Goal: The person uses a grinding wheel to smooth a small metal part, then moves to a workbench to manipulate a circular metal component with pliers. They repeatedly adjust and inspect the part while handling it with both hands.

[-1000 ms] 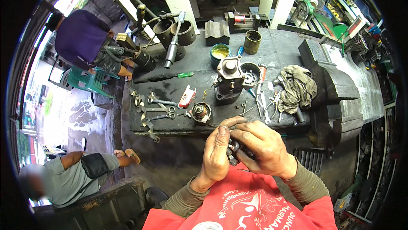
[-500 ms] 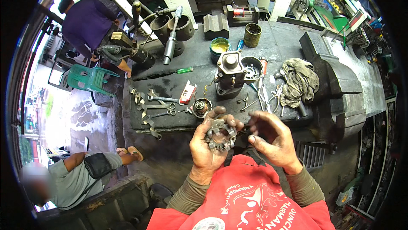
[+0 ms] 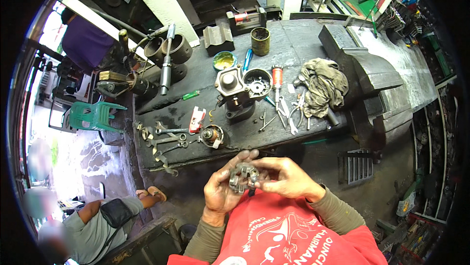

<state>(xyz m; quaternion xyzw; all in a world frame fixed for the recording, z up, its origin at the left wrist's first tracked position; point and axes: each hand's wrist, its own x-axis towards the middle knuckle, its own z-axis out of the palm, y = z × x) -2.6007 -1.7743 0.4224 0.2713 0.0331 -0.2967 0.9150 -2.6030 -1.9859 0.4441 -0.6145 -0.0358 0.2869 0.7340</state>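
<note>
Close to my chest, my left hand (image 3: 219,189) grips a grey, toothed metal ring (image 3: 238,179) with an open centre, its fingers curled round the far side. From the other side my right hand (image 3: 289,179) closes on the ring, thumb and fingers at its right edge. Whether a smaller piece sits between those right fingertips is hard to make out. Just beyond my hands, on the dark bench, stands a round motor part with copper windings (image 3: 212,136). A grey motor housing (image 3: 234,91) stands upright behind it.
Wrenches (image 3: 171,139) lie at the bench's left, with a red-handled screwdriver (image 3: 277,81), pliers (image 3: 296,110) and a crumpled rag (image 3: 324,87) to the right. A big vise (image 3: 367,69) occupies the right end. Two people (image 3: 88,44) are at the left, near a green chair (image 3: 93,116).
My right hand, apart from the ring before, has come in and closed on it. The ring and left hand sit slightly lower and further left; the whole view has shifted.
</note>
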